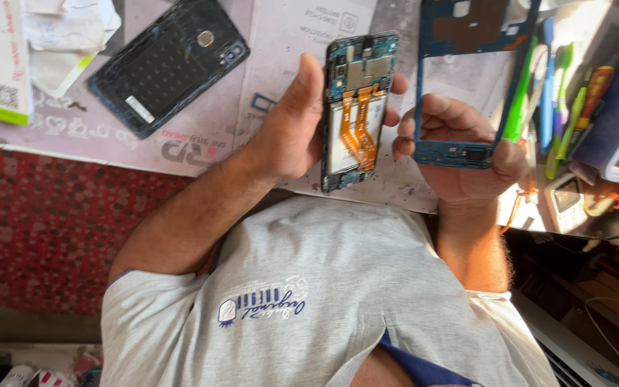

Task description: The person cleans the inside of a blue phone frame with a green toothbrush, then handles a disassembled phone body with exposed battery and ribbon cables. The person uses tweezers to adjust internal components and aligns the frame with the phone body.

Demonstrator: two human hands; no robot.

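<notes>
Two bare hands each grip one part. The left hand [291, 125] clasps an opened blue smartphone body with orange ribbon cables [358, 111]; the right hand [467, 154], just beside it, pinches a blue plastic mid-frame [467, 43]. A dark back cover [170, 64] lies beyond the left hand.

Grey short-sleeved T-shirt [338, 287] (blue chest print), bare forearms.
</notes>
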